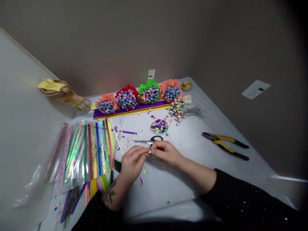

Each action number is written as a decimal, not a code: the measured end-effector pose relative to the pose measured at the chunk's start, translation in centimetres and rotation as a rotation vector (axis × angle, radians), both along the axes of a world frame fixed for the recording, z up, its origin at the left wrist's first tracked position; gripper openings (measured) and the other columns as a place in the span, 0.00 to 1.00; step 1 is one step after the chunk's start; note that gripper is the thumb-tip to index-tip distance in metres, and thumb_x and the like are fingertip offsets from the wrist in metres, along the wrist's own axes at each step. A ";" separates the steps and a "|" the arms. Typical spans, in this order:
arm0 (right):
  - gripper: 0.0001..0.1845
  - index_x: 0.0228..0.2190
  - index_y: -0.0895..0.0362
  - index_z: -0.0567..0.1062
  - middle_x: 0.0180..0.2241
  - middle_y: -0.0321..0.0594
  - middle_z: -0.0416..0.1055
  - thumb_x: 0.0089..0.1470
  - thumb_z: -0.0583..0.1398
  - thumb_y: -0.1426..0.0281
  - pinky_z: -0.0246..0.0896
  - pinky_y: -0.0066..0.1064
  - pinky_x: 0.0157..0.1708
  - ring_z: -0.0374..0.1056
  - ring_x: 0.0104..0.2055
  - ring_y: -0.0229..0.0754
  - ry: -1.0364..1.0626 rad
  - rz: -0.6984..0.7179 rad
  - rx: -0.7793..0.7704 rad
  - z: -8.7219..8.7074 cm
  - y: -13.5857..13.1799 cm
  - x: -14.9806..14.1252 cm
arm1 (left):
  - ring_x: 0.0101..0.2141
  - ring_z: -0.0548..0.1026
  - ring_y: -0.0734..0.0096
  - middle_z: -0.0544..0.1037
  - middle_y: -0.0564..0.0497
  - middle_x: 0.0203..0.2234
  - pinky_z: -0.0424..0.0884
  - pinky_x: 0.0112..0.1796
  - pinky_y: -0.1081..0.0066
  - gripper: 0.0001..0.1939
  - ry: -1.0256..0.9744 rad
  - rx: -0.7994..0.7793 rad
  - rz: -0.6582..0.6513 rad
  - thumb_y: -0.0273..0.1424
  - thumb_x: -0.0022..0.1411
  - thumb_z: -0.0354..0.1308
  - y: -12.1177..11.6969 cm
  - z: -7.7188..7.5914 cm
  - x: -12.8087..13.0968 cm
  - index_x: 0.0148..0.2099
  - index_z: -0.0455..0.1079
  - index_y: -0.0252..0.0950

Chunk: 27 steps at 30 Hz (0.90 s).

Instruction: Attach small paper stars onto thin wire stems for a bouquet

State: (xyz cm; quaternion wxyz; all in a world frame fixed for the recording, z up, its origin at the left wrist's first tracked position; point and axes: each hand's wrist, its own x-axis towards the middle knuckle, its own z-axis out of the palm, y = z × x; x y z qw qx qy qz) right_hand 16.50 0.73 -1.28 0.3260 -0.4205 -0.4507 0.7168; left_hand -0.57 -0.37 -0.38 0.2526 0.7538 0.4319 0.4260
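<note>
White tabletop (185,138); right hand (166,153) beside scissors (144,141)

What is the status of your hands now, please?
Left hand, right hand pinching small shiny piece. Scissors lying just beyond the hands.

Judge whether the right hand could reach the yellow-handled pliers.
Likely yes: nothing lies on the table between the right hand and the yellow-handled pliers, though it is pinching a small item.

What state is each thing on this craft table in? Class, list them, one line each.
left hand, pinching a shiny piece
right hand, pinching the same piece
scissors, closed, lying flat
pliers, closed, lying flat
paper strips, fanned out
round hoop, filled with paper stars
</note>
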 end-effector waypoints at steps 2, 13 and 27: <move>0.12 0.23 0.59 0.68 0.14 0.26 0.55 0.48 0.60 0.62 0.44 0.22 0.16 0.49 0.16 0.29 -0.012 0.005 0.043 0.1 0.0 0.0 | 0.30 0.76 0.71 0.79 0.50 0.28 0.73 0.32 0.73 0.07 0.012 0.003 0.004 0.25 0.58 0.57 0.0 0.0 0.0 0.38 0.75 0.37; 0.07 0.28 0.56 0.70 0.23 0.38 0.67 0.54 0.54 0.73 0.60 0.28 0.29 0.63 0.27 0.38 -0.396 -0.089 0.991 -0.1 -0.2 0.5 | 0.29 0.76 0.72 0.79 0.50 0.27 0.73 0.31 0.73 0.06 -0.026 -0.133 0.049 0.27 0.58 0.57 -0.1 -0.2 0.0 0.35 0.76 0.36; 0.07 0.29 0.56 0.69 0.24 0.40 0.67 0.56 0.52 0.75 0.61 0.29 0.28 0.62 0.28 0.39 -0.473 -0.091 1.120 -0.4 -0.5 0.4 | 0.30 0.76 0.72 0.79 0.49 0.28 0.73 0.32 0.73 0.06 0.006 -0.019 0.038 0.25 0.59 0.56 -0.4 -0.4 0.4 0.37 0.75 0.36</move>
